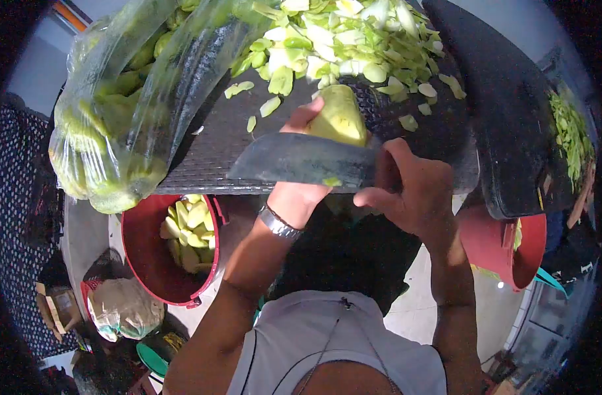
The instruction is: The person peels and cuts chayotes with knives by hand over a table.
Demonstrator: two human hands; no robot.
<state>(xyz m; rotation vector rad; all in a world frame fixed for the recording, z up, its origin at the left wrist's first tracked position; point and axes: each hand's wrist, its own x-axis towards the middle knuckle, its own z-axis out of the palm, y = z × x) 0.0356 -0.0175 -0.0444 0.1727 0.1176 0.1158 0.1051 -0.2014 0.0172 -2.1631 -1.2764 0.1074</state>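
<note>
A pale green peeled fruit or vegetable [340, 117] rests in my left hand [300, 191], whose fingers wrap round it above the dark surface [202, 148]. My left wrist wears a metal watch. Closed round the handle end of a wide knife [301, 159], my right hand [416, 191] holds it with the blade pointing left. The blade lies across in front of the green piece and hides part of my left hand. A small green scrap sticks to the blade. Beyond the piece lies a heap of green and white peelings [340, 43].
A clear plastic bag [110, 131] of green produce hangs over the left edge. Below it stands a red bucket [136, 263] with cut pieces. Another red bucket [531, 253] is at the right, under a black surface [492, 131] bearing green shreds [571, 135]. A sack [126, 306] sits lower left.
</note>
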